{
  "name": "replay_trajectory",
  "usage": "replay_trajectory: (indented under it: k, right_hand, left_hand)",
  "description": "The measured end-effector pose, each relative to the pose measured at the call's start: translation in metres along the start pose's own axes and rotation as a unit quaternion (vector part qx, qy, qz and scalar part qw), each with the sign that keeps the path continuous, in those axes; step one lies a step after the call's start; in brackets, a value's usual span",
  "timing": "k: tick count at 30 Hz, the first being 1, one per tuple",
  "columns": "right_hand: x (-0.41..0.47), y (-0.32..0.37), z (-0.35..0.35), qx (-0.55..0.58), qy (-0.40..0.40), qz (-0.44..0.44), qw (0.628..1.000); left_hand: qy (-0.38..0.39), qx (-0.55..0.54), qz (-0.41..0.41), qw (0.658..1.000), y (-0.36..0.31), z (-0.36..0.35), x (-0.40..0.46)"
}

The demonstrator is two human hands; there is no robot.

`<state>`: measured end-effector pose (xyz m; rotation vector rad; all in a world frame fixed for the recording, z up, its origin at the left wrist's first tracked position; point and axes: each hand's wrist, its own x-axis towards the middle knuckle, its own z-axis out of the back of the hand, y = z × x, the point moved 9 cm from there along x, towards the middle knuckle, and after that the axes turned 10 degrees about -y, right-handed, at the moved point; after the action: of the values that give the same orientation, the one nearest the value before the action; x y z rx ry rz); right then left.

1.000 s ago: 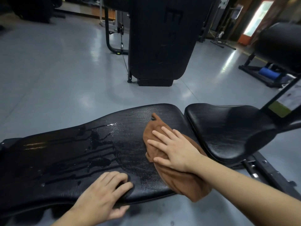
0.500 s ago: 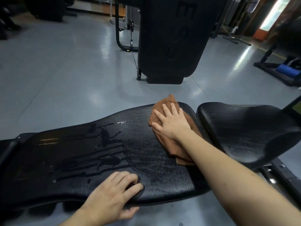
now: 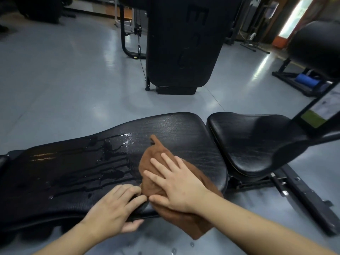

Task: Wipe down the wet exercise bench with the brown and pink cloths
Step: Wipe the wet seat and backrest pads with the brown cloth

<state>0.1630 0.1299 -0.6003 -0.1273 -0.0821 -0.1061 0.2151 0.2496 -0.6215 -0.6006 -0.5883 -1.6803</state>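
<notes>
Since half a second ago, when your right hand [image 3: 176, 183] was out at the far edge of the bench [image 3: 184, 137], you've drawn it back toward you — it now lies flat, fingers spread, pressing the brown cloth [image 3: 152, 162] down near the front edge. The cloth's loose end hangs off the bench below your wrist. Your left hand [image 3: 114, 210] has kept its place, fingers curled over the front lip with the thumb under it, now just touching the cloth.

That stroke covers the strip under your right hand, which looks duller. Left of both hands, streaks and pooled water [image 3: 103, 168] still shine — I'd judge most of the wiping remains. No pink cloth is in view.

Beyond your fingertips stands a dark machine [image 3: 182, 43]; its raised lettering is too dim to read.
</notes>
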Motion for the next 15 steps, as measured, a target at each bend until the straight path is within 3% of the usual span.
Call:
replay_trajectory:
  k: [15]
  right_hand:
    - [-0.073, -0.051, 0.012, -0.065, 0.067, 0.079, 0.993]
  left_hand:
    - [-0.007, 0.000, 0.019, 1.000, 0.002, -0.001, -0.003]
